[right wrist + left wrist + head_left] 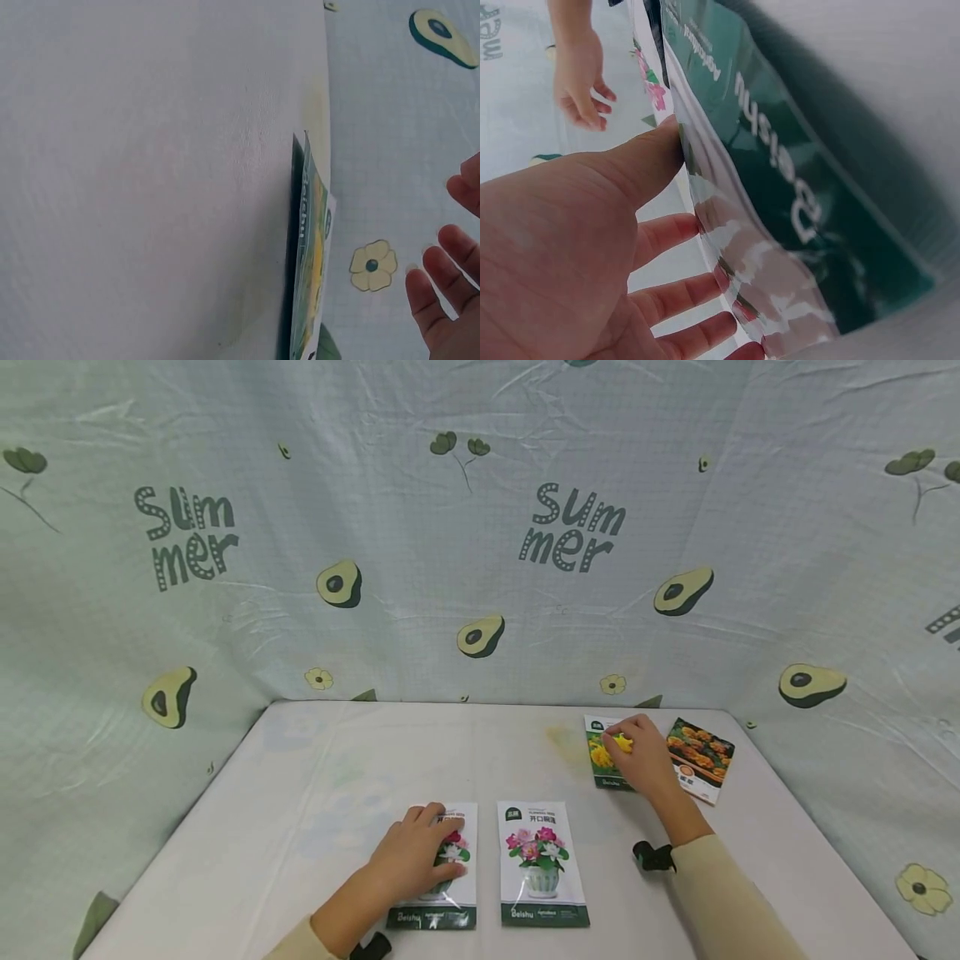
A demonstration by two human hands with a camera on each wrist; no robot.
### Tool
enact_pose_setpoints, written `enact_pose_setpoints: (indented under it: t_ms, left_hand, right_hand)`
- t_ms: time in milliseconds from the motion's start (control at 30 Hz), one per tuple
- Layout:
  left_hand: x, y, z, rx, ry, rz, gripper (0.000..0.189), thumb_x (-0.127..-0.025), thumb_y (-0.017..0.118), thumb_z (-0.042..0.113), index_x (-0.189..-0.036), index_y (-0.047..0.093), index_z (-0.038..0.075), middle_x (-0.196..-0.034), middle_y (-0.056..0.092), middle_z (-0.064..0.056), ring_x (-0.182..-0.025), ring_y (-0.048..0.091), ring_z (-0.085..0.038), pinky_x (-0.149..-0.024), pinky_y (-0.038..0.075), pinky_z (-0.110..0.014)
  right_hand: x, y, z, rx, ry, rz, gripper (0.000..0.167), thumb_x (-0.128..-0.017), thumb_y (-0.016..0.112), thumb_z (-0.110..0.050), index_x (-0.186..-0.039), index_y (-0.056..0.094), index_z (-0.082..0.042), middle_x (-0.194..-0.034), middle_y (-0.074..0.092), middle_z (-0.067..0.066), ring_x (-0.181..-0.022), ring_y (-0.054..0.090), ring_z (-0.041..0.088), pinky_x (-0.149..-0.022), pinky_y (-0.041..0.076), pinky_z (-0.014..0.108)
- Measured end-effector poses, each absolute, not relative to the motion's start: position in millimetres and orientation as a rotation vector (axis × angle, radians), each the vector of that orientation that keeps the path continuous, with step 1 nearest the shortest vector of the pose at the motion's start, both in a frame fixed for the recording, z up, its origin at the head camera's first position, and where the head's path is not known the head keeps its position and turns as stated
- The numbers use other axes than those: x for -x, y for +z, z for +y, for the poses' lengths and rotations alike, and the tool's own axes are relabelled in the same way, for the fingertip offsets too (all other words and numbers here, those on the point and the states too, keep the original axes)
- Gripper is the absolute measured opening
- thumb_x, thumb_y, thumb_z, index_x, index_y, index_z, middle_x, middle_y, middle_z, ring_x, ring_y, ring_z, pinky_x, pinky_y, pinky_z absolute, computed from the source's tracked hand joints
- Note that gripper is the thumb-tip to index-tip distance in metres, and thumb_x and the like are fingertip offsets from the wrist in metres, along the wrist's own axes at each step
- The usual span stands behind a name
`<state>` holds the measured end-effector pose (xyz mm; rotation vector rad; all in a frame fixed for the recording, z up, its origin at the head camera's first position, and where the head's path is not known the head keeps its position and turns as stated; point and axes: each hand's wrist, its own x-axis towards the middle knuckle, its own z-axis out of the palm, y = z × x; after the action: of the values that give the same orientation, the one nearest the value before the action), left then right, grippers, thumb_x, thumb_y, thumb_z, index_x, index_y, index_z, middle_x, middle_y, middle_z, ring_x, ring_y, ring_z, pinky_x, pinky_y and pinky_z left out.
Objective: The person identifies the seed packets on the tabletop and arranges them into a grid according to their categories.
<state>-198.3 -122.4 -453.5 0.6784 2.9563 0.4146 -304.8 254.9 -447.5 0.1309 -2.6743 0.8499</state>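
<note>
My left hand (pixel 405 860) rests on a seed packet (pixel 450 897) with pink flowers and a dark green bottom band. In the left wrist view, the thumb and spread fingertips touch the face of this packet (pixel 780 172). To its right lies a matching seed packet (pixel 543 868), flat and fully visible. My right hand (pixel 643 756) is over a seed packet with yellow flowers (pixel 606 760) at the back right, partly covering it. The right wrist view shows the loosely bent fingers (pixel 450 274) apart from that packet (pixel 311 247), with nothing held.
Another seed packet, with orange flowers (pixel 701 756), lies tilted beside the yellow one near the table's right edge. A pale cloth covers the table (pixel 345 760). Behind it hangs a curtain (pixel 405 527) printed with avocados. Black wrist devices (pixel 652 857) sit at both cuffs.
</note>
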Motion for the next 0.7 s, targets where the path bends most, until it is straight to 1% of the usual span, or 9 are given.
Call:
enact_pose_setpoints:
  t_ms: [367, 600, 700]
  left_hand:
    - [198.2, -453.0, -120.8, -0.667, 0.418, 2.965, 0.063, -0.085, 0.08, 0.049, -0.137, 0.064, 0.017, -0.14, 0.056, -0.013, -0.128, 0.052, -0.037, -0.096, 0.05, -0.057]
    - [198.2, -453.8, -120.2, -0.672, 0.407, 2.978, 0.061, -0.085, 0.08, 0.049, -0.136, 0.064, 0.019, -0.139, 0.057, -0.012, -0.129, 0.052, -0.037, -0.097, 0.05, -0.057]
    - [197.5, -453.0, -120.0, -0.682, 0.396, 2.982, 0.061, -0.085, 0.08, 0.049, -0.136, 0.064, 0.019, -0.14, 0.057, -0.011, -0.129, 0.052, -0.037, -0.097, 0.05, -0.056]
  right_hand:
    - [330.6, -455.5, 266.5, -0.159, 0.78, -2.749, 0.027, -0.103, 0.06, -0.028, -0.116, 0.072, -0.008, -0.133, 0.055, 0.019, -0.123, 0.054, 0.041, -0.104, 0.045, 0.06]
    - [344.8, -460.7, 267.4, -0.155, 0.731, -2.822, 0.025, -0.102, 0.063, -0.027, -0.115, 0.072, -0.008, -0.131, 0.055, 0.018, -0.125, 0.052, 0.041, -0.107, 0.043, 0.06]
    - [349.7, -462.7, 268.4, -0.129, 0.693, -2.874, 0.027, -0.102, 0.062, -0.028, -0.118, 0.071, -0.009, -0.132, 0.053, 0.018, -0.126, 0.051, 0.041, -0.109, 0.042, 0.06]
